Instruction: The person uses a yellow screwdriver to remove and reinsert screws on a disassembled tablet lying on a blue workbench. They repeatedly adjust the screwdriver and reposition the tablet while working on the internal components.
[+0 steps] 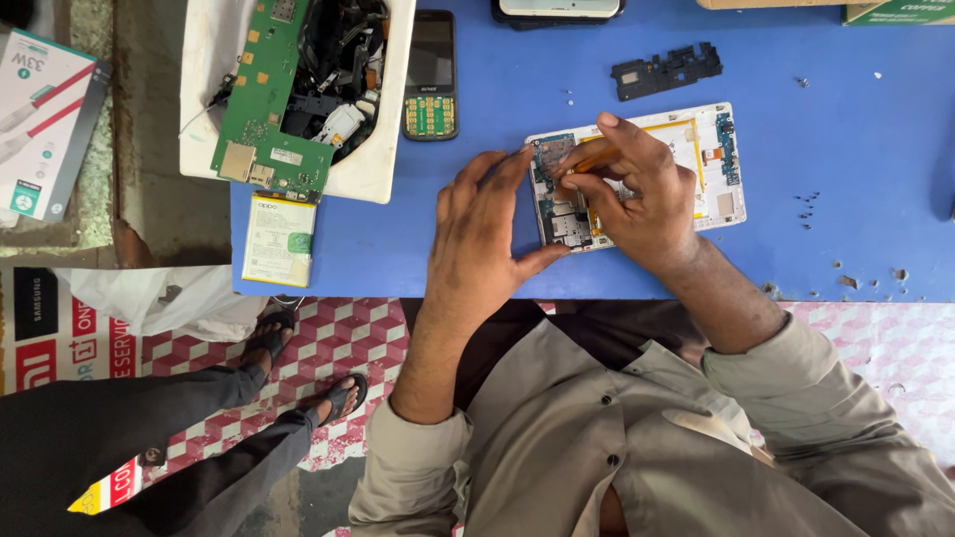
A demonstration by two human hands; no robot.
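the right hand [647, 194] grips an orange tool [595, 159] on the open tablet [711, 159], the left hand [487, 234] open braces its edge; a slip may scratch the board [557, 214].

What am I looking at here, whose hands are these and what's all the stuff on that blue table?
One picture, from a camera worn on a person's head, looking down at their own hands. The left hand steadies an opened tablet, back cover off, on the blue table. The right hand holds an orange tool against its inner parts. Nearby lie a black plastic piece, a keypad phone, a battery and a white tray of circuit boards. The sandalled feet at lower left belong to someone else.
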